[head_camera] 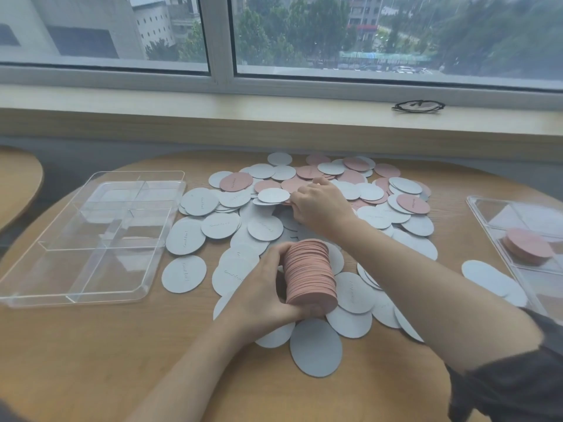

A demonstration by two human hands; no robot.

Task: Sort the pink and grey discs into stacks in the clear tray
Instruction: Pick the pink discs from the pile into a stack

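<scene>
A loose heap of grey discs [218,224] and pink discs [236,181] covers the middle of the round wooden table [91,354]. My left hand [262,287] grips a thick stack of pink discs [310,275] near the front of the heap. My right hand [320,205] reaches into the far part of the heap, its fingers curled onto the edge of a pink disc under a grey one. A clear tray with dividers [27,295] lies at the left with no discs in it. A second clear tray [478,205] at the right edge holds a short pink stack [528,243].
A wooden window sill [213,117] runs behind the table, with a pair of glasses [417,105] on it. Another table's edge [18,184] shows at far left. Bare wood lies in front of the heap.
</scene>
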